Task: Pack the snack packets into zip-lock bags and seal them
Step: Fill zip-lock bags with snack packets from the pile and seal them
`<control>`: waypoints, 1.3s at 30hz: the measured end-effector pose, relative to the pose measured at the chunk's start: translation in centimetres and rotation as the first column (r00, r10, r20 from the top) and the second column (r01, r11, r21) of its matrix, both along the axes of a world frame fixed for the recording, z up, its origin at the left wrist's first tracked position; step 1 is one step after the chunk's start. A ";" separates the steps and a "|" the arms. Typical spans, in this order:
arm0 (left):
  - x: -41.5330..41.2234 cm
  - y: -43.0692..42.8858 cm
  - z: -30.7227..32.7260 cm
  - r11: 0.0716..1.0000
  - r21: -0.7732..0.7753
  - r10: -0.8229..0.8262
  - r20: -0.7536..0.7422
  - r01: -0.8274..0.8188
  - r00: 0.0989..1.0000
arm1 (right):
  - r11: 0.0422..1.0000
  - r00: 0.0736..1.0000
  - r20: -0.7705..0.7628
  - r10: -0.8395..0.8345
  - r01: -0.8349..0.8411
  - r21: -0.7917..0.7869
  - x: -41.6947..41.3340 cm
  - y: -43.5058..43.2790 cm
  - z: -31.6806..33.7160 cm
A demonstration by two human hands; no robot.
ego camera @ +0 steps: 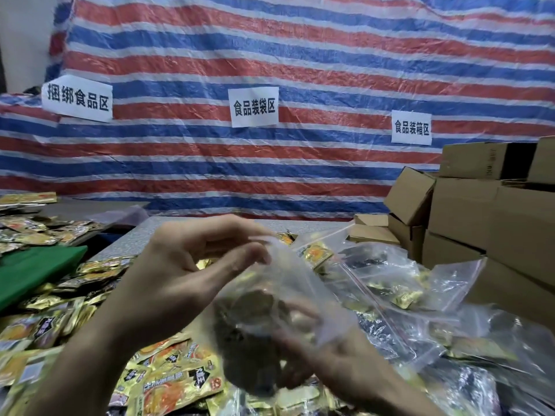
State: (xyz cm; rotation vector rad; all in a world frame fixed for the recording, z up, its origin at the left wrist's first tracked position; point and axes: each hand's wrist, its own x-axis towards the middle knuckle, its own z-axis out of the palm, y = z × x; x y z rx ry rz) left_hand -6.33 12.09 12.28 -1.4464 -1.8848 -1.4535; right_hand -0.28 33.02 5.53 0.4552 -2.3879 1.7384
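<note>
You hold a clear zip-lock bag (pixel 288 289) up in front of you, a little below the centre of your view, and it sits between your two hands. Your left hand (pixel 180 271), at 9 o'clock from the bag, pinches the bag's top edge between thumb and fingertips, with the remaining fingers curled loosely above. Your right hand (pixel 339 364), at 5 o'clock from the bag, comes up under it. Motion blur and the plastic smear this part, but your fingers appear to be wrapped round the bag's lower half, gripping it. Dark and gold shapes show inside the bag, too blurred to tell apart.

Below the bag, from 6 to 9 o'clock, loose gold snack packets (pixel 168 382) lie heaped on the grey table (pixel 144 238). A green board (pixel 33 271) lies at 9 o'clock, beside the heap. At 3 to 4 o'clock, a pile of filled bags (pixel 390 283) with red zip strips lies on the table, just beside the held bag. Stacked cardboard boxes (pixel 468 214) stand at 3 o'clock beyond them. A red, white and blue striped tarp (pixel 300 70) hangs across the back, and it carries three paper signs (pixel 254 107).
</note>
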 end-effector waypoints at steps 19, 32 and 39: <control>0.3 2.5 -1.5 0.947 -0.215 0.212 -0.139 -0.238 0.967 | 0.580 0.626 -0.356 -0.694 0.778 0.241 -10.8 17.2 11.3; 0.0 2.8 -1.8 0.933 -0.135 0.317 -0.130 -0.333 0.939 | 0.361 0.781 -0.094 -0.618 0.387 0.848 -9.3 14.9 9.9; -1.2 1.6 -1.3 0.912 -0.063 0.398 -0.092 -0.405 0.913 | 0.650 0.843 -0.358 -0.401 0.537 0.538 -6.6 4.2 9.8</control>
